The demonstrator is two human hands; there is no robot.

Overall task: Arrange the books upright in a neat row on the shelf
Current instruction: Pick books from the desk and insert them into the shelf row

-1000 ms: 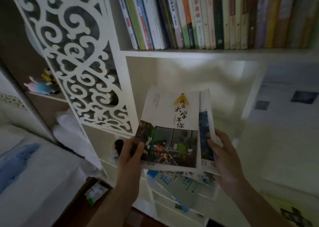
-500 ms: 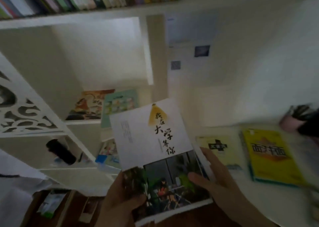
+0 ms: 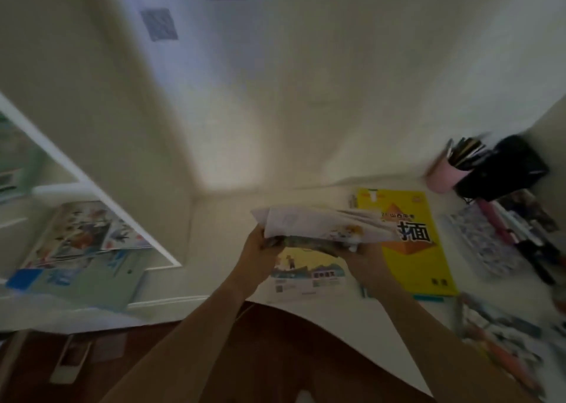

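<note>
I am holding a thin stack of white-covered paperback books (image 3: 324,226) nearly flat over the pale desk (image 3: 232,218), its long axis running left to right and its far edge fanning away from me towards the wall. My left hand (image 3: 260,249) is gripping the stack's left end, fingers curled under it, and my right hand (image 3: 364,257) is gripping the right end from below; the blur is hiding the fingertips. Under the stack, a pale yellow illustrated book (image 3: 306,274) is lying flat on the desk, with a bright yellow workbook (image 3: 410,255) just beside it to the right. A pink pen cup (image 3: 444,172) is standing further right. Half a second ago I was holding the stack tilted up with its cover facing me, in front of the white shelf; now it is lying level over the desk, and the shelf's loose flat books (image 3: 85,234) are sitting off to my left.
</note>
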